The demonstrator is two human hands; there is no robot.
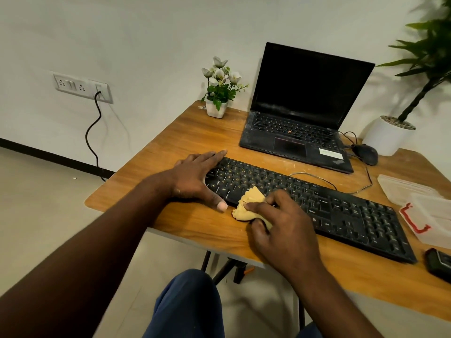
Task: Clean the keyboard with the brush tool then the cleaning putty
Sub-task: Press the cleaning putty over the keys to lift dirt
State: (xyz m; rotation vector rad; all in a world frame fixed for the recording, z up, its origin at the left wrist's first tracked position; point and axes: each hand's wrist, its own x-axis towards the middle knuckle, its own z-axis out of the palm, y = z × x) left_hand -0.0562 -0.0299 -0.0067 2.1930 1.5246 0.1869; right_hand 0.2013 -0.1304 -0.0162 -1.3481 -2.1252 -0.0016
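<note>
Wooden tabletop [195, 132] with a warm grain and rounded corners, pushed up to a plain white wall [146, 32]. Pale floor tiles [36, 191] below, at 9 o'clock, edged by a dark skirting strip [48, 154]. At 10 o'clock on the wall, a white socket panel [81, 87] with a black cable [94, 132] hanging down from it in loose curves. Open black laptop [300, 118] at 1 o'clock, screen dark; a black mouse [366, 154] just beside its right corner.

At 12 o'clock, a small white pot [216, 111] holding white flowers [220, 76] with green leaves. At 2 o'clock, a large round white pot [388, 137] topped with pebbles, carrying a tall leafy plant [429, 57]. At 3 o'clock, a clear plastic container [410, 189] with a red clip [415, 219]; contents impossible to tell. At 4 o'clock, a dark object [439, 263] cut off by the frame edge.

Black keyboard [341, 211] slanting across the middle from 9 toward 4 o'clock. Left hand [195, 179] flat and spread over its left end, fingers straight, thumb down on the wood. Right hand [280, 220] curled round the yellow cleaning putty [249, 206], pressing the lump at the keyboard's near edge, half on the keys and half on the table.
</note>
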